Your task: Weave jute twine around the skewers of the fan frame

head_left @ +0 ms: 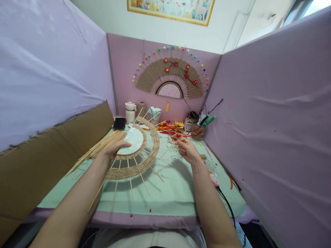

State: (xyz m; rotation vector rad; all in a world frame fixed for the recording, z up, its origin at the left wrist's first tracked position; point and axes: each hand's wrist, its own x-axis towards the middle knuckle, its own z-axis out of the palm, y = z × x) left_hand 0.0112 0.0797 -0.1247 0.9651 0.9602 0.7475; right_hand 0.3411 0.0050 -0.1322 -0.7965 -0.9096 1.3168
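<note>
My left hand [115,148] grips a half-woven fan [152,148] by its pale, flower-patterned half-round centre, with the thumb lying on top of the cloth. Two bands of brown twine curve around this centre, and thin wooden sticks radiate out past them. To the right of the fan, my right hand [187,148] is closed in a pinch. A thin strand seems to run from its fingertips toward the fan's edge; whether it is twine or a stick is hard to make out. Beside my left hand lies a bundle of wooden sticks [95,148].
A finished fan [170,74] with red flowers hangs on the back panel. Along the back stand a white jar [130,112], a twine spool [141,108], a cup [155,115] and a tool holder [198,131]. A pink corded tool [214,181] lies right. Cardboard [57,148] borders the left.
</note>
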